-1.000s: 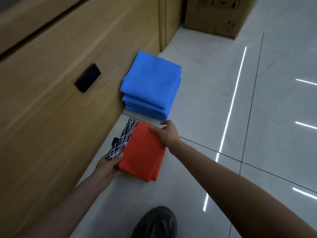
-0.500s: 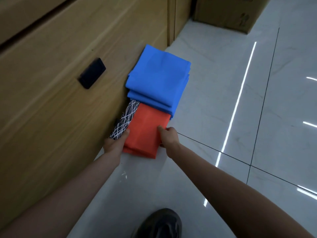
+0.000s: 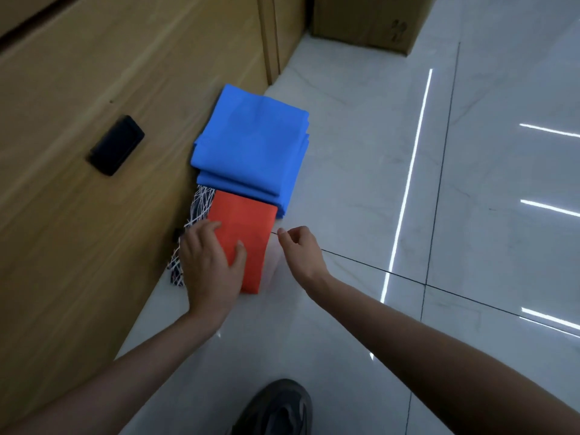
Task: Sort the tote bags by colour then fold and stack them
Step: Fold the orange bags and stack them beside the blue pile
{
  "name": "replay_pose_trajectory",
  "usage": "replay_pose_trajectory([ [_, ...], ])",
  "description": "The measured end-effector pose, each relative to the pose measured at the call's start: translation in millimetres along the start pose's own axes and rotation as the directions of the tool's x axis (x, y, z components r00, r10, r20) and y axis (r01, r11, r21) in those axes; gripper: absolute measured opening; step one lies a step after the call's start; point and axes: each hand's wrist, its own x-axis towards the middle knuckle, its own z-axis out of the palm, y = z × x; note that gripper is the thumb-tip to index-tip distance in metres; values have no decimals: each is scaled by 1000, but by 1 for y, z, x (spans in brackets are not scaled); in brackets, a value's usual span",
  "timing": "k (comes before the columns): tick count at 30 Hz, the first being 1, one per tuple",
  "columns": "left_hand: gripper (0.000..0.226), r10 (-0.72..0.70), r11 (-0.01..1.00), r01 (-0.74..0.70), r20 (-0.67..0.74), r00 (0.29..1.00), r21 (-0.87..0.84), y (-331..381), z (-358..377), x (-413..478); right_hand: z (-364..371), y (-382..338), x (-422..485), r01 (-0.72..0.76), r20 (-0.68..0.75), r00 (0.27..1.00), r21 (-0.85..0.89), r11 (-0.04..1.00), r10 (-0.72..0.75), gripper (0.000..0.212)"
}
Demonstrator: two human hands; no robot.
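A stack of folded blue tote bags (image 3: 251, 146) lies on the floor against the wooden cabinet. Just in front of it, touching its near edge, lies a folded orange tote bag (image 3: 248, 227) on top of a black bag with white line pattern (image 3: 197, 208), which pokes out on the cabinet side. My left hand (image 3: 210, 265) rests flat on the orange bag's near left part, fingers spread. My right hand (image 3: 301, 249) hovers just right of the orange bag, off it, fingers loosely curled and holding nothing.
The wooden cabinet (image 3: 94, 89) with a black recessed handle (image 3: 116, 145) runs along the left. A cardboard box (image 3: 367, 20) stands at the back. My dark shoe (image 3: 276, 406) is at the bottom on the glossy white tiled floor (image 3: 408, 183).
The orange and patterned bags slid up against the blue stack. My right hand let go of the orange bag and drew right; my left hand moved on top of it.
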Motion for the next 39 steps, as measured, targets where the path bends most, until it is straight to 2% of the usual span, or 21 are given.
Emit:
replay_pose_trajectory([
  [2,27,140,989,-133,127,982,-67,23,8,-3,-23,1,-7,49,-7,999,-83,995,-49,34],
  [4,20,295,949,-233,333,896,-214,45,22,-4,-55,4,-15,94,13,996,-169,981,-94,32],
  [6,21,424,902,-300,518,743,-309,69,40,-7,-95,14,-28,122,15,992,-241,963,-121,27],
  [9,16,536,837,-422,675,508,-348,110,69,-15,-161,38,-54,107,-39,991,-321,941,-126,15],
  [12,17,623,716,-574,736,266,-398,167,94,-33,-223,74,-91,40,-114,988,-446,894,-100,15],
  [14,18,659,623,-647,741,131,-439,208,111,-48,-260,103,-121,-23,-148,987,-539,842,-68,20],
  [17,21,690,522,-694,724,2,-496,263,138,-74,-305,148,-165,-182,-310,951,-586,790,-12,28],
  [19,25,691,496,-701,721,-39,-513,291,153,-94,-327,182,-189,-354,-528,849,-575,738,-4,38],
  [21,28,691,486,-701,720,-56,-521,309,167,-115,-344,215,-205,-542,-695,714,-475,693,81,52],
  [23,28,677,530,-659,735,-51,-534,317,181,-134,-350,244,-213,-687,-759,597,-315,655,262,67],
  [24,27,663,571,-621,748,-37,-536,319,187,-142,-349,256,-215,-725,-755,558,-241,645,345,70],
  [26,25,628,661,-531,779,4,-530,317,196,-156,-339,271,-214,-747,-721,540,-174,642,434,72],
  [27,24,612,709,-471,790,39,-525,315,200,-162,-332,273,-211,-742,-709,554,-183,645,436,73],
  [29,23,550,819,-292,821,152,-494,308,203,-169,-316,269,-202,-711,-704,602,-256,655,377,74],
  [31,26,436,899,-87,860,264,-430,298,206,-170,-304,257,-191,-657,-673,675,-363,661,302,88],
  [33,31,361,921,8,864,350,-389,290,209,-167,-293,247,-180,-553,-586,780,-485,677,218,94],
  [35,35,310,926,70,852,422,-372,285,211,-163,-283,237,-167,-440,-480,863,-565,698,156,92],
  [37,42,254,923,134,834,489,-360,283,212,-158,-277,229,-157,-361,-403,907,-592,721,123,85],
  [39,54,161,917,239,844,512,-320,283,212,-149,-275,225,-151,-275,-315,945,-608,745,91,69],
])
